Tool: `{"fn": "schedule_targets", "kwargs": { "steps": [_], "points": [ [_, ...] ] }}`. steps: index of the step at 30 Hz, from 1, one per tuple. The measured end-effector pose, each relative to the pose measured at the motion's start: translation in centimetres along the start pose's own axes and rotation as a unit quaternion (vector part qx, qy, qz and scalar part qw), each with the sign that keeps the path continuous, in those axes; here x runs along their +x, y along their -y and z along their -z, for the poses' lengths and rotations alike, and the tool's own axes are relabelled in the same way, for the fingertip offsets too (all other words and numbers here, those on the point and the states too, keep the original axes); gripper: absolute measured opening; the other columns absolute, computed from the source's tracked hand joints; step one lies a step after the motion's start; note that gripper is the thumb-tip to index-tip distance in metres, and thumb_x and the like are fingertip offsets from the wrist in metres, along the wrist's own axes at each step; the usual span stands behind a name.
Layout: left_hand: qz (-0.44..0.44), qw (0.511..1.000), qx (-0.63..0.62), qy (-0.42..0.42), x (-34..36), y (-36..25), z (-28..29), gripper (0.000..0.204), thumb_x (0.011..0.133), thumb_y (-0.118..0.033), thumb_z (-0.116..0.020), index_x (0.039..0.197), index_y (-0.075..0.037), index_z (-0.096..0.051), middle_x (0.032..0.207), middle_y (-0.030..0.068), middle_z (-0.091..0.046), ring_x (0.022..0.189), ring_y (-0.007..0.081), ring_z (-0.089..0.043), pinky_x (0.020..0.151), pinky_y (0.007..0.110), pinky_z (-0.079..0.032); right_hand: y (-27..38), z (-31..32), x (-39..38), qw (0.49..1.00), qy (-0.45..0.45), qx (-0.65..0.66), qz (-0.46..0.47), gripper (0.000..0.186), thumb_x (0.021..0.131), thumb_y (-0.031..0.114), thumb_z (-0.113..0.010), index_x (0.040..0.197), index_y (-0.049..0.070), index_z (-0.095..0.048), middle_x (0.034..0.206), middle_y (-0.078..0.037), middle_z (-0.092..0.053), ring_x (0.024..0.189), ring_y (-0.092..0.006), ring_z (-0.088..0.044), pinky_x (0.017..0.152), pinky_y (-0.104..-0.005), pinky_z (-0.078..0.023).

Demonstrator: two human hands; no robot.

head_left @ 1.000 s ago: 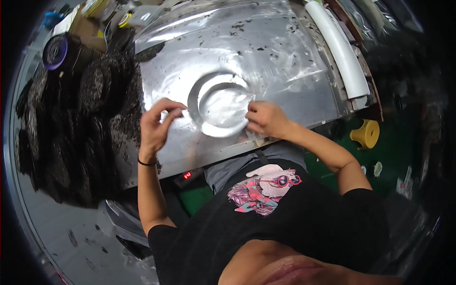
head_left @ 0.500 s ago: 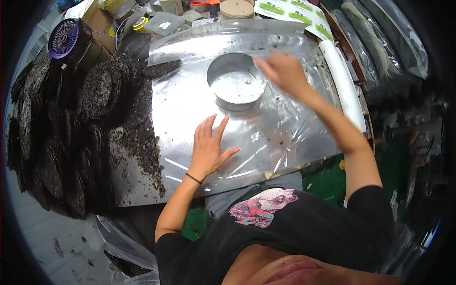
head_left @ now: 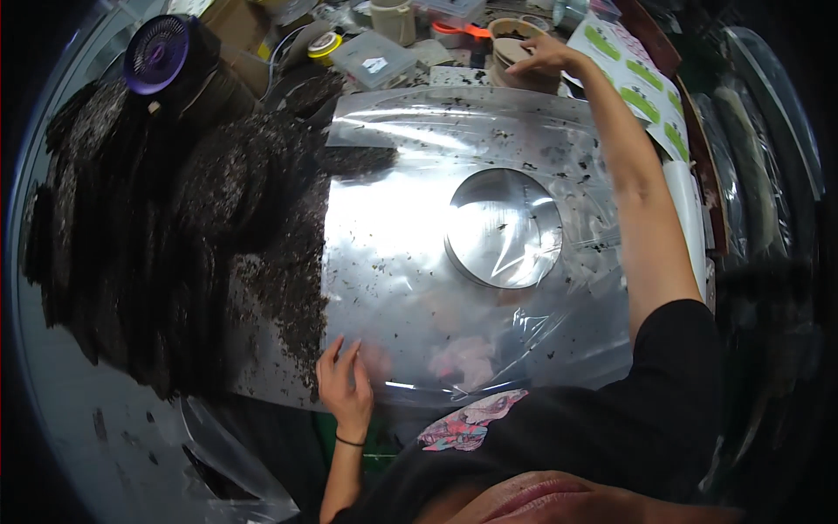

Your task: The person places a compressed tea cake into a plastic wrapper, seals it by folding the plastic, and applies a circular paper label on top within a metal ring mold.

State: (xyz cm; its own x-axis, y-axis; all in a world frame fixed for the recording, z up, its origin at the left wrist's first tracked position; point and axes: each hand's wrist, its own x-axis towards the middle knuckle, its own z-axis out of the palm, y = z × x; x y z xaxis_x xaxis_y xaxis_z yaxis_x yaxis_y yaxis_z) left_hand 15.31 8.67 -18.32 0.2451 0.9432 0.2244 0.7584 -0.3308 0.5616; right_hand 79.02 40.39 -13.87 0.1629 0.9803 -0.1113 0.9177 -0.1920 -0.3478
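My right hand (head_left: pixel 546 58) reaches to the back of the table and grips a round tan lid (head_left: pixel 518 54). The lid sits tilted at a tan round tub (head_left: pixel 525 79); something dark shows inside the tub's mouth. Down at the table's near edge, my left hand (head_left: pixel 346 384) rests with fingers stretched out and nothing in it. A metal ring (head_left: pixel 504 278) stands on the clear plastic sheet (head_left: pixel 410 332) in mid-table, apart from both hands. Dark crumbs dot the sheet within and around the ring.
Stacks of thin dark round sheets (head_left: pixel 227 179) fill the left side. A purple-rimmed fan (head_left: pixel 157 54) stands behind them. At the back are a clear plastic box (head_left: pixel 375 59) and a yellow-edged round container (head_left: pixel 324 47). A sheet of green labels (head_left: pixel 642 96) lies at the right.
My right hand has left the metal ring and reached back to the tub, whose lid is now tilted off. My left hand has drawn back to the near edge. The view has shifted.
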Motion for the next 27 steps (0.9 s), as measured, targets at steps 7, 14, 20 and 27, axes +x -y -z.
{"fn": "schedule_targets", "kwargs": {
  "steps": [7, 14, 20, 27],
  "points": [
    [-0.021, 0.988, -0.139, -0.056, 5.3, 2.0, 0.5, 0.027, 0.086, 0.001, -0.066, 0.111, -0.005, -0.074, 0.115, 0.0148, -0.07, 0.107, 0.0303, -0.067, 0.092, 0.036, -0.053, 9.8, -0.8, -16.8, 0.835, -0.433, -0.098, 0.324, 0.03, 0.096, -0.003, -0.057, 0.123, 0.001, -0.068, 0.113, -0.018, -0.073, 0.104, -0.032, -0.072, 0.088, -0.0375, -0.056],
    [-0.169, 0.948, 0.118, -0.242, 24.7, 9.8, 3.4, 0.097, 0.079, -0.031, -0.084, 0.157, -0.016, -0.028, 0.153, 0.0213, -0.043, 0.136, 0.0444, -0.045, 0.111, 0.052, -0.039, 18.5, -12.2, -34.8, 0.953, -0.203, -0.037, 0.22, 0.021, 0.089, 0.004, -0.072, 0.109, 0.002, -0.073, 0.11, -0.017, -0.073, 0.101, -0.034, -0.072, 0.087, -0.0404, -0.058],
    [-0.049, 0.942, 0.326, -0.06, 28.6, 15.3, 3.6, 0.126, 0.066, -0.032, -0.092, 0.162, -0.038, -0.012, 0.162, 0.0209, -0.03, 0.142, 0.0515, -0.034, 0.114, 0.06, -0.034, 36.4, -11.5, -19.9, 0.877, 0.08, 0.434, 0.19, 0.043, 0.103, 0.039, -0.059, 0.108, -0.001, -0.075, 0.096, -0.011, -0.076, 0.087, -0.0179, -0.07, 0.081, -0.029, -0.055],
    [-0.151, 0.971, 0.134, -0.128, 30.2, 14.5, 5.3, 0.111, 0.064, -0.028, -0.082, 0.16, -0.027, -0.028, 0.154, 0.0226, -0.043, 0.136, 0.0471, -0.046, 0.112, 0.051, -0.042, 46.8, -25.7, -5.1, 0.624, 0.128, 0.723, -0.269, 0.049, 0.096, 0.036, -0.056, 0.115, -0.009, -0.061, 0.113, -0.023, -0.069, 0.101, -0.0343, -0.07, 0.092, -0.0426, -0.056]
  ]
}}
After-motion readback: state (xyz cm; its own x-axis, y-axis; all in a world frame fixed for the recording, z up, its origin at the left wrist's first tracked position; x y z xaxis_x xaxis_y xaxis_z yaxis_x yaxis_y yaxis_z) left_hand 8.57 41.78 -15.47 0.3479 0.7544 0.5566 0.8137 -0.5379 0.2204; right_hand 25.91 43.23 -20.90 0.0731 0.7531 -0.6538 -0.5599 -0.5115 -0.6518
